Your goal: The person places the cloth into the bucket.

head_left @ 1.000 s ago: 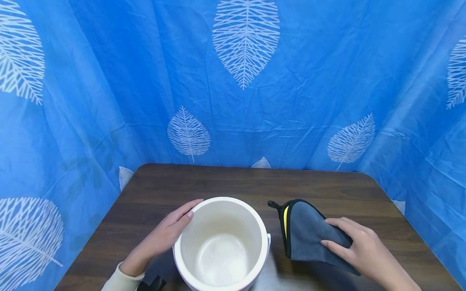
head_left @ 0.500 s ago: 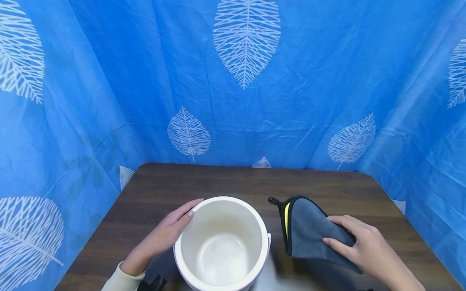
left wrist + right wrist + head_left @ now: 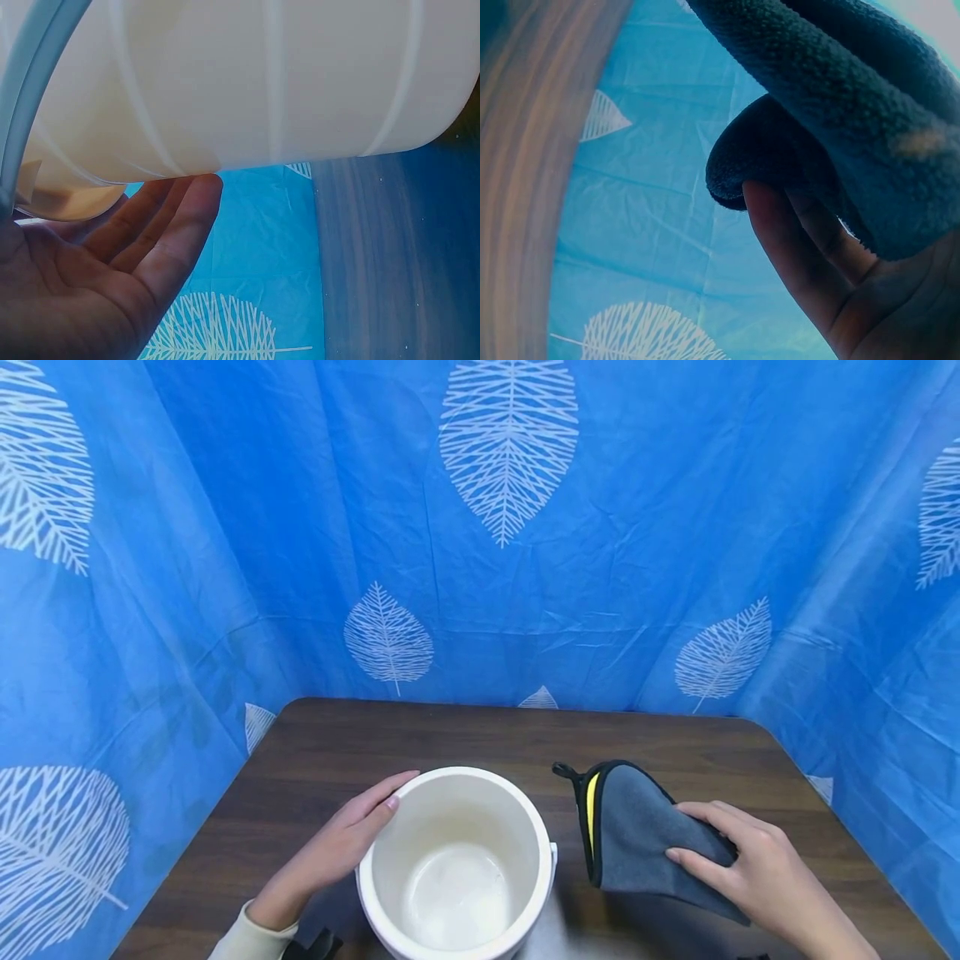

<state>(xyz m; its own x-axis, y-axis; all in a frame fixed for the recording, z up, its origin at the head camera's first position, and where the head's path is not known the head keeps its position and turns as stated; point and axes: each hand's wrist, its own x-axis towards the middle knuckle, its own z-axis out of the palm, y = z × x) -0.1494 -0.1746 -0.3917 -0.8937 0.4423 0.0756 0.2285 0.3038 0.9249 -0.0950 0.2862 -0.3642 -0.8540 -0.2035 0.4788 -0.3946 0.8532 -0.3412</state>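
Observation:
A round cream-white bucket [image 3: 371, 870] stands upright on the table, its open mouth facing up. My left hand [image 3: 341, 839] holds it at the left rim, thumb on the lip. In the left wrist view, the fingers [image 3: 172, 240] of that hand press against the ribbed outer wall, and the thumb is hidden. To the right, my right hand [image 3: 742, 864] grips a folded grey microfibre cloth [image 3: 637, 835] with black edging, a hanging loop and a yellow inner side. The cloth is above the table and apart from the bucket. Its fuzzy pile [image 3: 840, 112] shows close up in the right wrist view.
The dark wooden table [image 3: 465, 735] stretches behind the bucket and cloth. A blue curtain [image 3: 600, 568] with white leaf prints hangs along the back and both sides. The bucket's pale handle [image 3: 37, 82] lies against its outside.
My right hand has shifted slightly upward and right with the cloth, mostly in the first half second. The left hand and bucket have stayed in place.

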